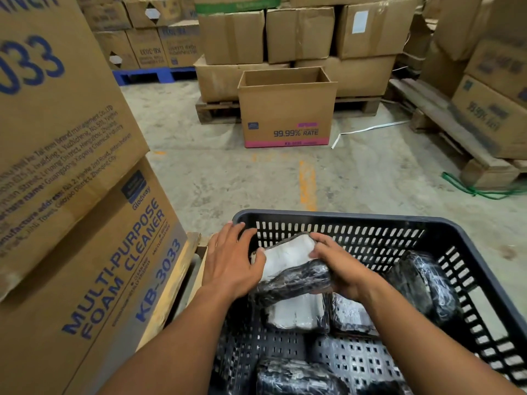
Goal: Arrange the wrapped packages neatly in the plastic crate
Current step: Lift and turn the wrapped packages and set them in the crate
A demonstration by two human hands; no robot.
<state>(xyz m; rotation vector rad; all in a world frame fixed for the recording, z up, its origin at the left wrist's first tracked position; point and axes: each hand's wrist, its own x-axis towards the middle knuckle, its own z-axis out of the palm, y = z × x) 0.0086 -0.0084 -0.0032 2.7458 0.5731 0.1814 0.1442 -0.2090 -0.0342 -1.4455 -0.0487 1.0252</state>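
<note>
A dark perforated plastic crate (336,216) fills the lower right of the head view. Both hands hold one package (288,265) wrapped in black film with a white face, at the crate's far left corner. My left hand (232,263) presses its left side, thumb on the white face. My right hand (339,266) grips its right end from above. Under it lies another white-faced package (296,313). A black package (349,313) sits beside that one, a bulky black one (425,283) leans on the right wall, and another (296,376) lies near the front.
Stacked cartons marked foam cleaner (94,252) stand close on the left. An open carton (286,109) stands on the concrete floor ahead, before pallets of boxes (299,35). A wooden pallet (456,138) with boxes is at right, with a green strap (482,192) on the floor.
</note>
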